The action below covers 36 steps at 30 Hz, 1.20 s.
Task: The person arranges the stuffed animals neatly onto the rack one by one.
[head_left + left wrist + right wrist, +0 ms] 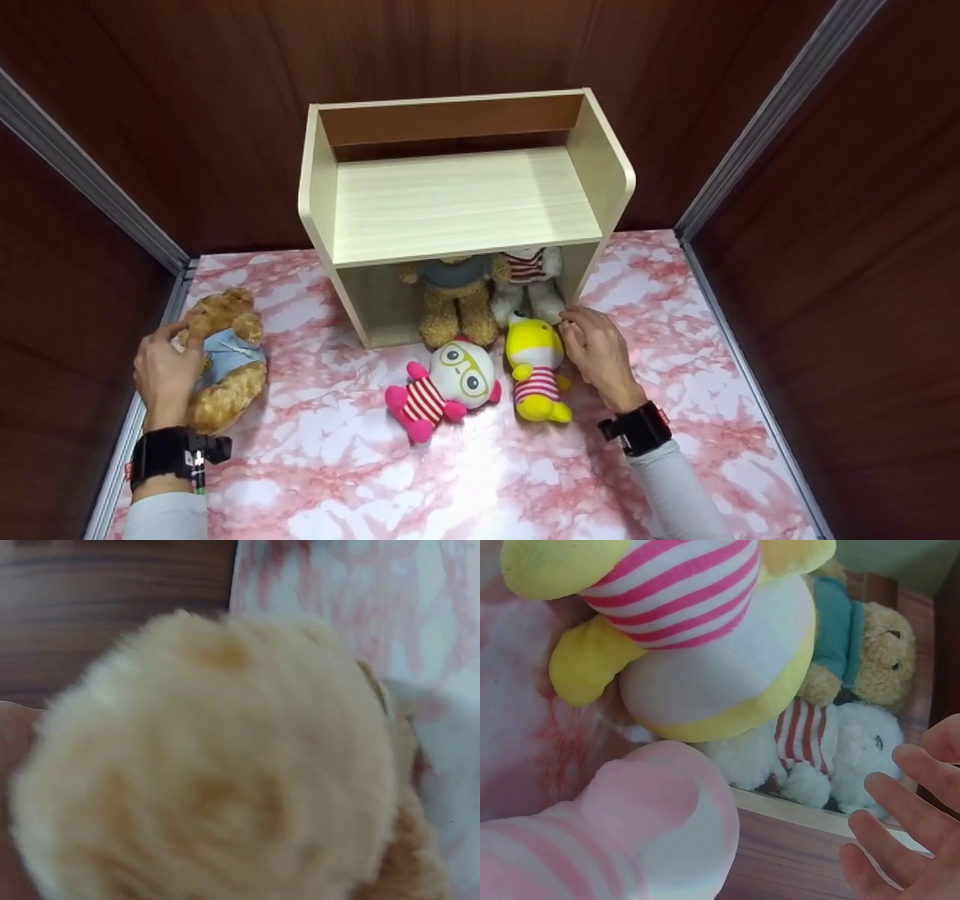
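Note:
At the left my left hand [169,367] grips a brown teddy bear [232,394] in a light blue top, lying on its side. Its fur [210,765] fills most of the left wrist view. My right hand [598,351] is beside the head of a yellow plush toy [536,382] in a pink-striped shirt. In the right wrist view the right fingers [900,799] are spread and hold nothing. A pink plush toy [660,810] lies near that hand, mostly hidden under it in the head view. Left of the yellow toy lies a pink-and-white plush [461,375] with yellow glasses.
A pale wooden shelf [465,202] stands at the back. In its lower compartment are a teddy bear [457,300] in a blue-grey top and a white plush [529,281] in red stripes. Dark wood-look walls [840,247] enclose the pink marbled surface [330,465].

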Motion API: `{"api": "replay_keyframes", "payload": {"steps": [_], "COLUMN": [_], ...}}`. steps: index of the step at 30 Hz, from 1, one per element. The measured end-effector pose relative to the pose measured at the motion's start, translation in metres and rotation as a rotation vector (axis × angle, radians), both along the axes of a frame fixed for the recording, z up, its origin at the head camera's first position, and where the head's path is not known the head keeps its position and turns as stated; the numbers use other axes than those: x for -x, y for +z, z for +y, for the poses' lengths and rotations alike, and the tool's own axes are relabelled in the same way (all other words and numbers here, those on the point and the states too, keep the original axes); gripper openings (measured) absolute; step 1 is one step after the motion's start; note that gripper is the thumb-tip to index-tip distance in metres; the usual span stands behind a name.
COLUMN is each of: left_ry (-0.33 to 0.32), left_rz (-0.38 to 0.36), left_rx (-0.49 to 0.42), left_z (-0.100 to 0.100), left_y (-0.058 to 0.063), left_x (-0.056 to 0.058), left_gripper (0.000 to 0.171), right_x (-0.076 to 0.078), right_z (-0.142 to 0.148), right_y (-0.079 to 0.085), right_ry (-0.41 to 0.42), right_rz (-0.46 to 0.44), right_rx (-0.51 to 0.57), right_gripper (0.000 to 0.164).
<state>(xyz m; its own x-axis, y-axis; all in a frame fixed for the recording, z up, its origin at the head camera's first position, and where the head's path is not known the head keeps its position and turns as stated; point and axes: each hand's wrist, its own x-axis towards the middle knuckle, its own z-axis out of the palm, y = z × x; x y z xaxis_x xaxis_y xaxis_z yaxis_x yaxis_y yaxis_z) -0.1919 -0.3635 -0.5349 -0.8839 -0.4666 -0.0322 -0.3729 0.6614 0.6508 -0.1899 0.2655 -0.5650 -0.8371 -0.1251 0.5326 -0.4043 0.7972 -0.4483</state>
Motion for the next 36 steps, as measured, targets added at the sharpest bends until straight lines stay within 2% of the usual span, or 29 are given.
{"api": "replay_keyframes", "payload": {"steps": [4, 10, 16, 21, 26, 30, 33, 36], "left_ry": [0.006, 0.018, -0.038, -0.083, -0.084, -0.056, -0.018, -0.020], "left_rz": [-0.071, -0.223, -0.311, -0.327, -0.290, -0.286, -0.303, -0.305], "left_rx": [-0.014, -0.047, -0.117, -0.138, -0.140, -0.183, -0.254, -0.360], "left_z": [-0.008, -0.016, -0.018, -0.016, -0.012, -0.009, -0.006, -0.003], "left_y": [-0.010, -0.022, -0.036, -0.051, -0.059, -0.062, -0.067, -0.074], "left_x": [-0.002, -0.005, -0.005, -0.006, -0.009, -0.013, -0.016, -0.020], "left_gripper": [0.059, 0.074, 0.085, 0.083, 0.084, 0.095, 0.106, 0.115], "right_x": [-0.001, -0.003, -0.003, -0.003, -0.003, -0.003, -0.003, -0.003], "right_z": [0.000, -0.001, -0.002, -0.002, -0.001, -0.002, -0.002, -0.001], "right_y": [-0.001, -0.004, -0.002, 0.000, -0.002, -0.003, -0.004, -0.005], "right_ry": [-0.004, 0.001, 0.014, 0.019, 0.023, 0.018, 0.019, 0.025], "right_rz": [-0.024, -0.028, -0.042, -0.041, -0.031, -0.038, -0.042, -0.044], "right_rx": [0.000, -0.010, 0.002, 0.005, 0.018, 0.014, 0.010, 0.016], "right_gripper": [0.019, 0.018, 0.019, 0.018, 0.018, 0.019, 0.019, 0.019]}}
